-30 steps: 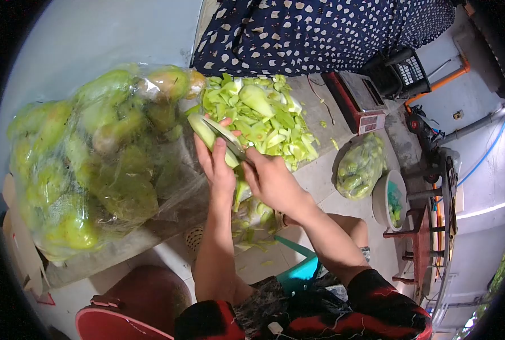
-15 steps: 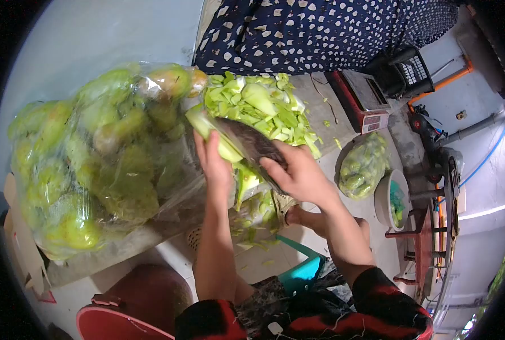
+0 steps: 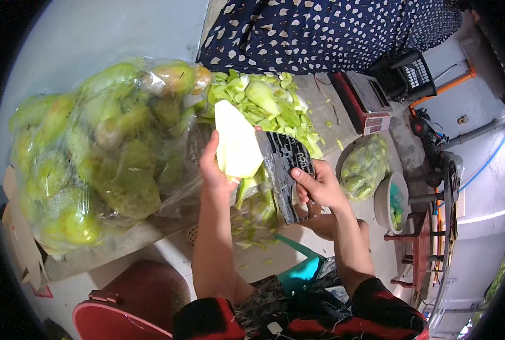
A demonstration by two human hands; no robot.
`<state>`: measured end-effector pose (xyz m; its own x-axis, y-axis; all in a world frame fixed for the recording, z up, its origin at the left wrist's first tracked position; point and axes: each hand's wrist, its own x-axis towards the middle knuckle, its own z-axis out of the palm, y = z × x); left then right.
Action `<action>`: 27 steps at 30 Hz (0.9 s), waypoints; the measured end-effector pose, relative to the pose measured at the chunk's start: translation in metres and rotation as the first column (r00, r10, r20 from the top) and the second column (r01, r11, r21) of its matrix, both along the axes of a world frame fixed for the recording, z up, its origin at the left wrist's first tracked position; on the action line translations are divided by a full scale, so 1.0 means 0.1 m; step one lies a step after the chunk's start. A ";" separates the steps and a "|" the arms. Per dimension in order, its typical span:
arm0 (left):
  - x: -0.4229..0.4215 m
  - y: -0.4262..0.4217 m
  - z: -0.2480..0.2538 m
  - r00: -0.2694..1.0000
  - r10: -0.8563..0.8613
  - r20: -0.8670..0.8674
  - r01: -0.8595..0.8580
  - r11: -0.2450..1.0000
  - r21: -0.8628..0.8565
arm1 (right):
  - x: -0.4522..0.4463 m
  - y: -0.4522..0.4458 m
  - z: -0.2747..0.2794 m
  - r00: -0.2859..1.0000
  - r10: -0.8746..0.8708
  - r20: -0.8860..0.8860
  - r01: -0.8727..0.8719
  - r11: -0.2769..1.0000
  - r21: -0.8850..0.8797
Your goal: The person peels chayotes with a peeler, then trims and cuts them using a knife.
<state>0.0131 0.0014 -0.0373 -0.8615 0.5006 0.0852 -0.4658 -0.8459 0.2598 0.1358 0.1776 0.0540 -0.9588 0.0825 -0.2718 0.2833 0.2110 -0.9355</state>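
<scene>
A pale, peeled piece of fruit (image 3: 236,140) is gripped in my left hand (image 3: 215,168), its flat whitish face turned up. My right hand (image 3: 319,186) is closed round the handle of a broad black knife (image 3: 285,170), whose blade stands upright just right of the fruit, apart from it. Behind both lies a heap of green peelings (image 3: 295,122) with a light green fruit (image 3: 262,97) on top. Left of my hands, a big clear plastic bag (image 3: 111,141) holds several green fruits.
A red scale (image 3: 361,105) and a black crate (image 3: 414,73) stand at the back right. Further down are a bag of green produce (image 3: 366,167), a whitish tub (image 3: 383,203) and a wooden stool (image 3: 416,232). A red bin (image 3: 142,294) stands at the lower left.
The fruit has been turned so its pale flat face shows. My right hand and the knife have moved right and down, away from the fruit, and the blade's broad side now shows.
</scene>
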 end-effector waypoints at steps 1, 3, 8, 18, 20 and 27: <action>0.00 0.01 0.00 1.000 -0.021 0.020 0.021 1.000 0.013 | 0.01 0.03 -0.02 1.000 0.005 -0.001 -0.005 1.000 -0.019; 0.04 0.01 0.04 0.999 -0.010 0.040 0.011 1.000 -0.021 | 0.03 0.07 -0.06 1.000 0.011 -0.003 -0.011 0.999 -0.033; 0.07 0.08 -0.07 0.990 0.001 0.141 0.005 0.999 -0.042 | 0.03 0.08 -0.09 1.000 0.006 -0.009 -0.006 0.999 -0.053; 0.18 0.30 -0.04 0.996 -0.005 0.087 0.011 0.998 -0.067 | -0.06 -0.09 -0.21 0.998 -0.061 -0.010 0.058 0.981 -0.187; 0.18 0.27 -0.03 0.996 -0.008 0.084 0.012 0.999 -0.045 | -0.06 -0.11 -0.22 0.997 -0.078 -0.007 0.075 0.975 -0.207; 0.15 0.18 0.04 0.997 -0.048 0.057 0.055 0.989 -0.135 | -0.09 -0.15 -0.24 0.998 -0.062 0.010 0.062 0.977 -0.202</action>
<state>0.0286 0.0194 -0.0330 -0.8356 0.5484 -0.0324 -0.5244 -0.7786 0.3445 0.1264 0.1629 0.0295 -0.9526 0.0847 -0.2922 0.2932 -0.0004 -0.9561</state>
